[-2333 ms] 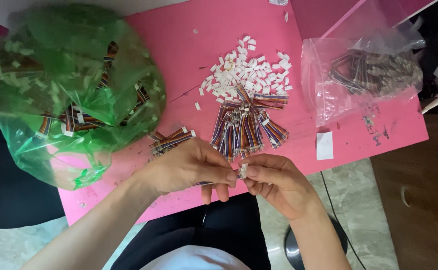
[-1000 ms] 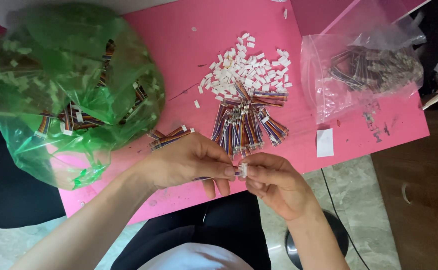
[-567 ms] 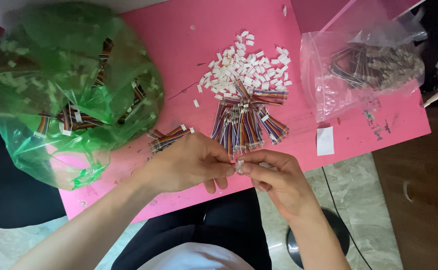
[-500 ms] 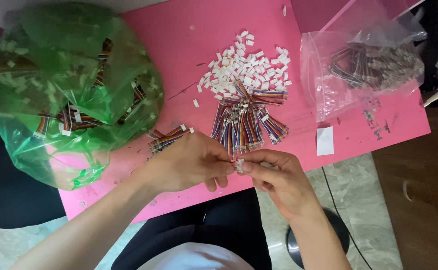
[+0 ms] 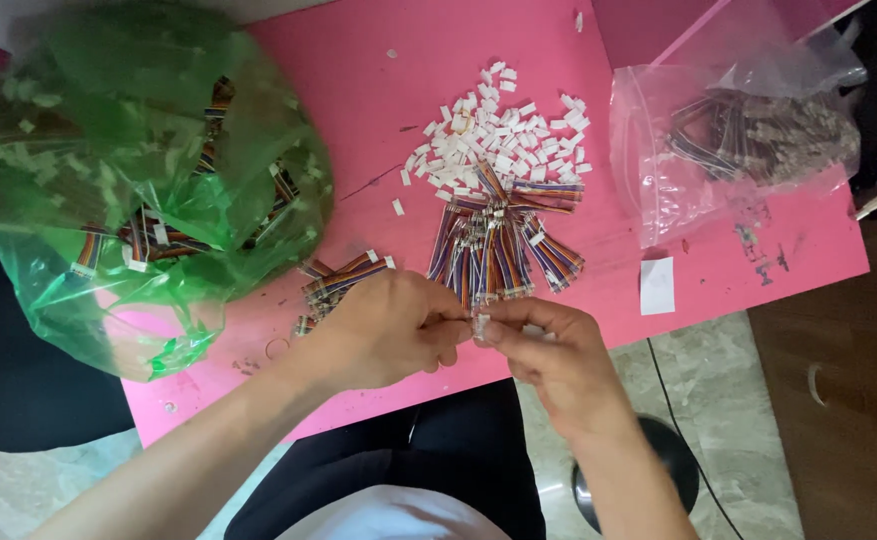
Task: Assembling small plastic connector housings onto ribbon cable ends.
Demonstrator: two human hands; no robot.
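We find the left hand (image 5: 383, 328) and the right hand (image 5: 548, 345) meeting fingertip to fingertip over the near edge of the pink surface (image 5: 358, 120). Both are closed in a pinch on one small white plastic connector (image 5: 479, 324), which sits between them, just in front of the near ends of the loose cable pile. Whether a cable is attached to it we cannot tell; the fingers hide it.

Against the frame from half a second ago we note little change: the hands remain in the same place and the same pinch, with the connector still at their junction. Against the earliest frame, the pair has shifted slightly toward the pile.

Moving outward, we record a fanned pile of short rainbow-striped ribbon cables (image 5: 498, 245) just beyond the fingertips, and a small separate bundle of the same cables (image 5: 343, 280) touching the back of the left hand. Beyond the pile lies a heap of loose white plastic connector housings (image 5: 493, 135).

Containers: to the left, a large crumpled green translucent plastic bag (image 5: 128, 170) holds many striped cables with white ends. To the right, a clear plastic bag (image 5: 728, 140) holds a dark tangle of similar cables. A small white paper slip (image 5: 657, 286) lies near the clear bag.
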